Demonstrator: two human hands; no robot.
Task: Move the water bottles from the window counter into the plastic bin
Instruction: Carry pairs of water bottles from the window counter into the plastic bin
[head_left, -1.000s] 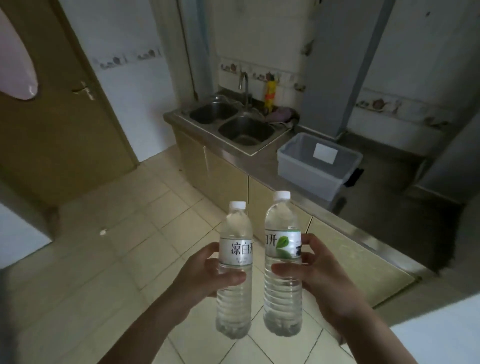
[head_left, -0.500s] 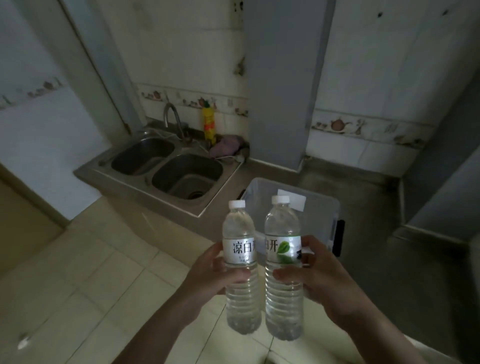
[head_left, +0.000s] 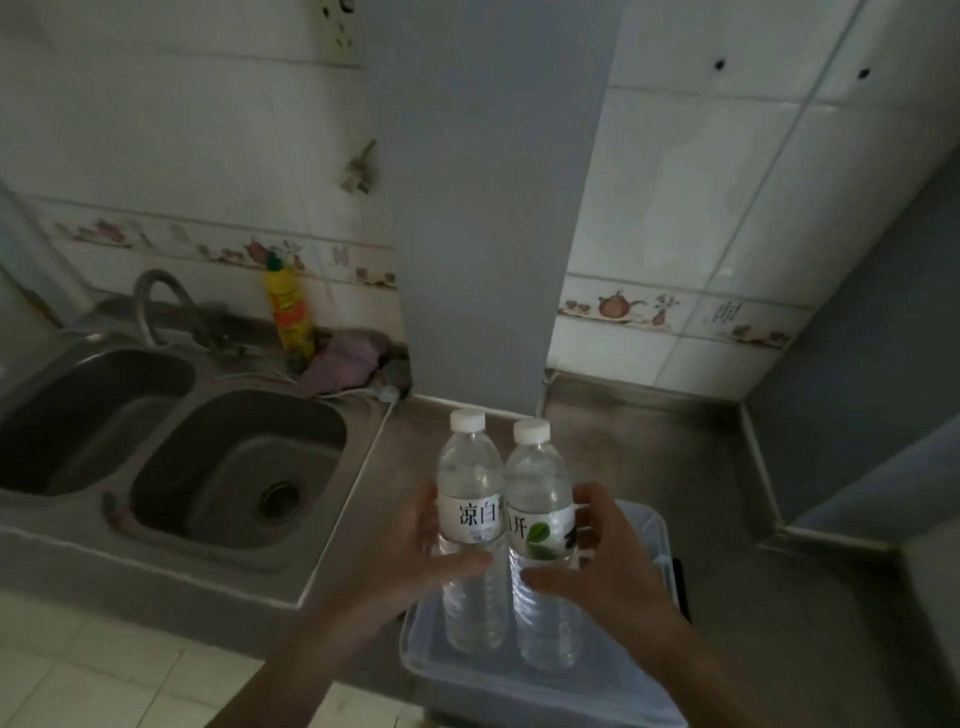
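I hold two clear water bottles upright, side by side and touching, over the translucent plastic bin (head_left: 652, 530). My left hand (head_left: 410, 556) grips the left bottle (head_left: 472, 483), which has a white cap and a white label with black characters. My right hand (head_left: 608, 561) grips the right bottle (head_left: 537, 478), which carries a green leaf on its label. Both bottle bases hang inside the bin's outline, above its floor. The bin sits on the steel counter (head_left: 675, 457), partly hidden by my hands and forearms.
A double steel sink (head_left: 218, 467) with a curved faucet (head_left: 156, 301) lies to the left. A yellow detergent bottle (head_left: 285, 312) and a purple cloth (head_left: 343, 358) sit behind it. A grey column (head_left: 483, 208) stands behind the bin, tiled walls around it.
I have come up close to the counter. The two bottles, held the same way, have gone from in front of the bin to right over it.
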